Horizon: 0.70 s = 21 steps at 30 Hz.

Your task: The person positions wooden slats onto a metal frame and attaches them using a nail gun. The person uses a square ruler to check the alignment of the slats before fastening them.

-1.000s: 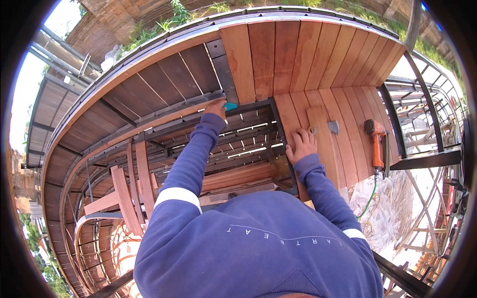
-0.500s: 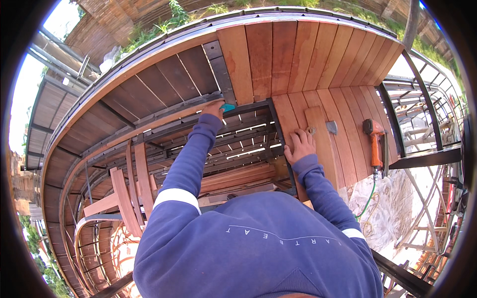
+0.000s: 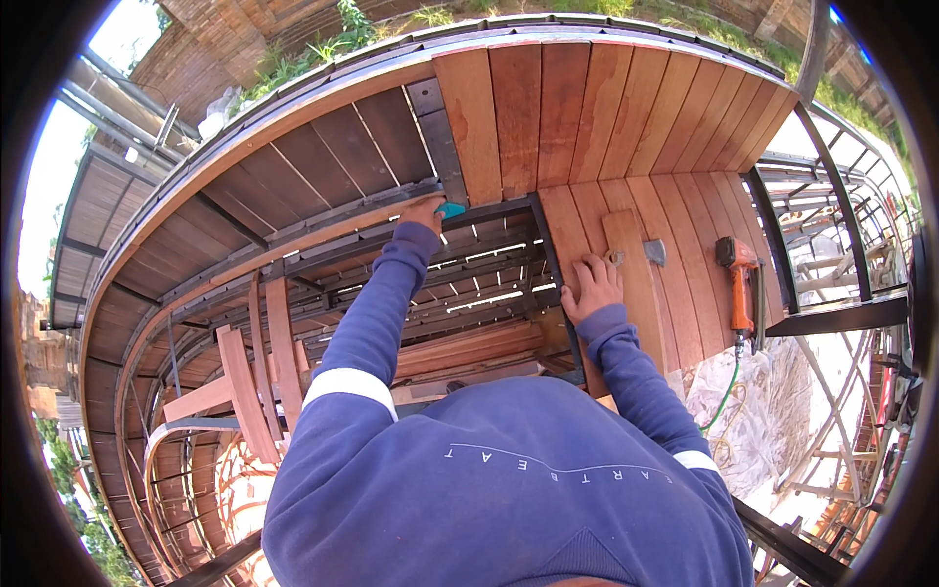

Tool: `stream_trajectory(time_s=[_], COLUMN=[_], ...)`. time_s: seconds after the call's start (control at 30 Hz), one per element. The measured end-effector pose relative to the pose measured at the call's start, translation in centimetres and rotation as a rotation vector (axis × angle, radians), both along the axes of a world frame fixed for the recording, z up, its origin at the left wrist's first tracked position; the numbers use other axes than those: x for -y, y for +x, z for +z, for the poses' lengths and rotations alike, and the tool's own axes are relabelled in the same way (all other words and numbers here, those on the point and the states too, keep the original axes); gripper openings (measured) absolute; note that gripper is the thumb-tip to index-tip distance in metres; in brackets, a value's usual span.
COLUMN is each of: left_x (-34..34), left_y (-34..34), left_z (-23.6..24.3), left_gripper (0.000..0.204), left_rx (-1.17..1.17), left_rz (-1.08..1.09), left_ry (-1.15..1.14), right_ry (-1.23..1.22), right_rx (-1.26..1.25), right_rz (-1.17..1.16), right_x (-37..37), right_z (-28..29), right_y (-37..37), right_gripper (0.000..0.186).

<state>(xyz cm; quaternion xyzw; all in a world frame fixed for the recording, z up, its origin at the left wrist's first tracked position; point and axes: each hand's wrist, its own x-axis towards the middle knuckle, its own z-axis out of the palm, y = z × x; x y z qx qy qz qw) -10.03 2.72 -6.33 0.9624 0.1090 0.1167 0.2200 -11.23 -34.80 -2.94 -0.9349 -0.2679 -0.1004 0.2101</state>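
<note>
The left hand [image 3: 423,208] closes its fingers on a teal tool [image 3: 451,209] at the frame's [image 3: 489,213] far edge. The right hand [image 3: 590,287] lies flat, fingers spread, on the deck boards [image 3: 587,117] beside an orange nailer [image 3: 738,284].

A wooden plank deck [image 3: 548,127] carries an orange nail gun [image 3: 736,284].

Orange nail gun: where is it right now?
In the head view the orange nail gun lies on the laid deck boards at the right, beyond the right hand, with its green hose trailing toward the person.
</note>
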Motion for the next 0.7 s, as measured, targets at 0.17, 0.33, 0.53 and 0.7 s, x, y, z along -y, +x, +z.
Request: stream_trajectory(time_s=[0.17,0.33,0.53,0.7], left_x=[-0.3,-0.28,0.05,-0.09], left_y=[0.07,0.05,-0.04,-0.07], left_z=[-0.45,-0.44,-0.07,-0.37], left_gripper=[0.03,0.03,0.03,0.029], left_rx=[0.001,-0.002,0.007,0.035], left_rz=[-0.003,0.002,0.002,-0.002], left_ry=[0.014,0.006,-0.018,-0.014], right_ry=[-0.003,0.005,-0.005,-0.001], right_rx=[0.0,-0.006,-0.01,-0.011], right_rz=[0.002,0.005,-0.001,0.002], right_x=[-0.03,-0.02,0.06,0.05], right_z=[0.13,0.19,0.14,0.25], right_y=[-0.07,-0.11,-0.13,-0.14], right_gripper=[0.048,0.048,0.047,0.046])
